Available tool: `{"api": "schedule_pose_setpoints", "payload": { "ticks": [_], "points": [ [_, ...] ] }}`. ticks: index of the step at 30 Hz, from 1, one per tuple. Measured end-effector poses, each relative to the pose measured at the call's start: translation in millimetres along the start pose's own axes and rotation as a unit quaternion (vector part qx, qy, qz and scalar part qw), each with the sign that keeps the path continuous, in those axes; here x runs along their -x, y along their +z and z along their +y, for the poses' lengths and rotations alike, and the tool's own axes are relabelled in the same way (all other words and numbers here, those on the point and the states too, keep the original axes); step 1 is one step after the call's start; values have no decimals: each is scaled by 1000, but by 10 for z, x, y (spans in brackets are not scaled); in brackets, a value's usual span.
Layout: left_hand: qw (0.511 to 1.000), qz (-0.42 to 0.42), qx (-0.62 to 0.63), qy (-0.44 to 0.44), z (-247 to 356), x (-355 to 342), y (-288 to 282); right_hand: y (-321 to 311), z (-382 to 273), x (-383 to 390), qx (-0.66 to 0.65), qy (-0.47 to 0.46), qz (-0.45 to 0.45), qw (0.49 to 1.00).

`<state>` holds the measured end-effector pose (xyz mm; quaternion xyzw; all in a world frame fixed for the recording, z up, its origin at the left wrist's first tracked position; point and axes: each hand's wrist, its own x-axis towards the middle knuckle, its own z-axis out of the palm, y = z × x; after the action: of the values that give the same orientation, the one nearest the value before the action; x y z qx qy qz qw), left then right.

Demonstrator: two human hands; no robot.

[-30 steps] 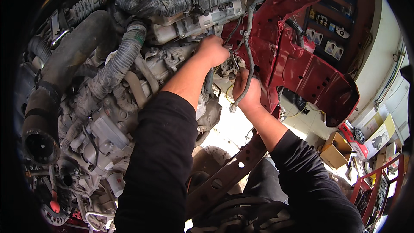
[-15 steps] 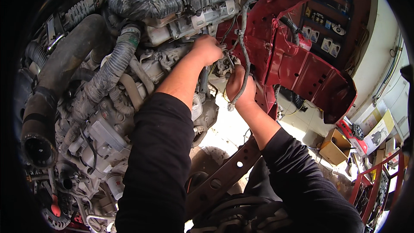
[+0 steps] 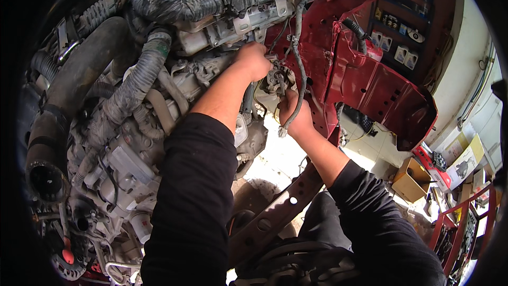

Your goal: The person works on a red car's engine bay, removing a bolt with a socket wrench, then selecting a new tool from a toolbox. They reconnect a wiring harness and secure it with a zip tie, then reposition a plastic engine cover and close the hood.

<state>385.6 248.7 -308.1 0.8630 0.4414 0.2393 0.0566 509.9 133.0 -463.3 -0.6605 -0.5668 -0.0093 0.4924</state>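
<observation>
My left hand point(image 3: 253, 61) is closed beside the end of the grimy engine point(image 3: 193, 77), below a grey metal cover. Whatever its fingers grip is hidden behind the hand. To its lower right my right hand point(image 3: 296, 114) is closed around a slim metal wrench point(image 3: 281, 82). The wrench's upper end rests at a small metal fitting point(image 3: 274, 78) between the two hands. A taped wiring harness point(image 3: 301, 69) hangs across my right hand and ends in a connector point(image 3: 282, 132) below it.
Dark red body panels point(image 3: 370, 87) rise at the right, with a perforated crossmember point(image 3: 275, 217) below. Thick black hoses point(image 3: 79, 69) cover the engine's left side. An open cardboard box point(image 3: 411, 180) stands on the floor at right. Bottles line a shelf point(image 3: 399, 34) behind.
My right hand has shifted slightly, and the wrench's upper end now shows more clearly at the fitting. The left hand stays nearly in place.
</observation>
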Motion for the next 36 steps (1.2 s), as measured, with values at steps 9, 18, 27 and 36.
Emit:
{"api": "schedule_pose_setpoints", "payload": {
  "ticks": [9,18,27,36],
  "points": [
    [996,-35,74,-29,32,50,-83,-648,-177,536,61,-64,-91,992],
    [985,-42,167,-16,-251,-60,34,-1681,57,1459,99,-196,-6,976],
    [974,33,191,115,-1710,-872,564,-3144,2126,3464,60,266,288,918],
    [983,-36,141,108,-2240,-1649,377,-3490,3886,6718,419,556,-417,584]
  ]
}}
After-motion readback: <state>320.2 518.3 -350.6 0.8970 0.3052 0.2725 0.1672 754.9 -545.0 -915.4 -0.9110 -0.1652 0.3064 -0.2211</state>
